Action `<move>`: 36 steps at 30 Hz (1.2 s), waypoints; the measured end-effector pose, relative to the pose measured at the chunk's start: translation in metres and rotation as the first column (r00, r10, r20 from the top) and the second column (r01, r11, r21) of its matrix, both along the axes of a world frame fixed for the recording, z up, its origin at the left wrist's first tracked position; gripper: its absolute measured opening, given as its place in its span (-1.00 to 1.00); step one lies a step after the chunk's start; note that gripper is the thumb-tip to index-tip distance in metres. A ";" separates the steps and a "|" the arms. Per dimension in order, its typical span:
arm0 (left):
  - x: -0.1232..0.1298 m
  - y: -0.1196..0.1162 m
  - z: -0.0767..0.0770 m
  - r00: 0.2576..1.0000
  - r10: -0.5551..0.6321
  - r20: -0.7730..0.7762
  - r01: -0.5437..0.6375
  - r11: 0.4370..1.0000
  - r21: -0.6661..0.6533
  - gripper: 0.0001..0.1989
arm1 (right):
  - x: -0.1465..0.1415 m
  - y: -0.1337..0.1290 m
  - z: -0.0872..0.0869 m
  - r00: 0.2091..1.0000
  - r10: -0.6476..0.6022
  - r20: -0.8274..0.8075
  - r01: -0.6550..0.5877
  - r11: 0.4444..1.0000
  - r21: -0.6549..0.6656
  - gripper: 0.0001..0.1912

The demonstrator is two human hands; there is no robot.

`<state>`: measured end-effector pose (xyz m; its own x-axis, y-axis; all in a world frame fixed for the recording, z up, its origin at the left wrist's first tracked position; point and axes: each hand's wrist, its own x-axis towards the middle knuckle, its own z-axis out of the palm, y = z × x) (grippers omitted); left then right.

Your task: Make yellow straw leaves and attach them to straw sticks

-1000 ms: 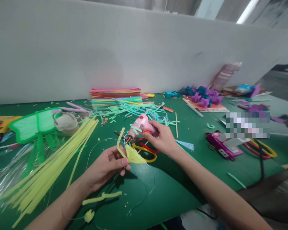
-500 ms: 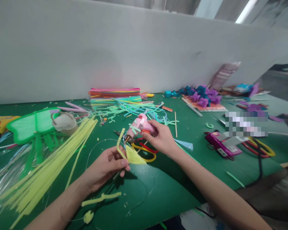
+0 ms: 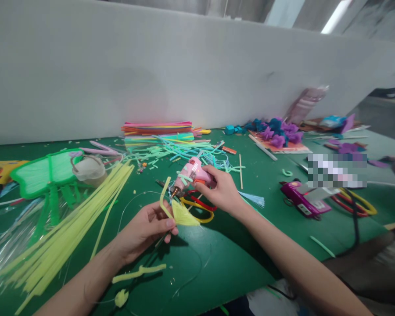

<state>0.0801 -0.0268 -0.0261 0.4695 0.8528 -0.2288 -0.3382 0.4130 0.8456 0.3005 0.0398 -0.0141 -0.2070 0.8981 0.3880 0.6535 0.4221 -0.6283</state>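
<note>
Near the middle of the green table, my left hand (image 3: pixel 154 226) pinches a yellow pipe-cleaner piece (image 3: pixel 184 213), a filled pointed shape with one bent yellow strand standing up from it. My right hand (image 3: pixel 219 191) is wrapped round a pink hot glue gun (image 3: pixel 193 170). Its metal nozzle points down and left, close to the top of the yellow piece; whether they touch I cannot tell. Pale green bits lie on the gun's body. Red and yellow scissor handles (image 3: pixel 202 211) rest on the table behind the yellow piece.
A bundle of yellow pipe cleaners (image 3: pixel 82 228) lies at the left, beside a green butterfly-like piece (image 3: pixel 44 171) and a yellow glue gun (image 3: pixel 1 173). Cut green and blue pieces (image 3: pixel 171 149) spread behind my hands. Purple and blue flowers (image 3: pixel 278 131) and a magenta case (image 3: pixel 304 202) lie right.
</note>
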 end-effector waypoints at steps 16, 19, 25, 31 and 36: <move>0.001 0.000 0.001 1.000 -0.002 -0.015 0.002 1.000 -0.014 -0.77 | 0.001 0.002 -0.003 1.000 -0.020 0.018 0.021 1.000 -0.019 -0.64; 0.002 0.001 0.001 1.000 -0.001 -0.014 0.001 1.000 -0.016 -0.76 | 0.000 0.001 -0.001 1.000 -0.010 0.007 0.010 1.000 -0.027 -0.66; 0.002 0.000 0.001 1.000 -0.004 -0.022 0.004 1.000 -0.006 -0.76 | 0.000 0.000 0.000 1.000 0.009 -0.019 -0.009 1.000 -0.030 -0.67; 0.003 0.000 0.003 1.000 -0.009 -0.021 0.009 1.000 -0.017 -0.76 | 0.001 0.001 -0.001 1.000 0.009 -0.021 -0.010 1.000 -0.014 -0.66; 0.002 0.000 0.001 1.000 -0.014 -0.014 0.014 1.000 -0.005 -0.77 | 0.002 0.002 -0.001 1.000 0.026 -0.008 -0.026 1.000 -0.010 -0.66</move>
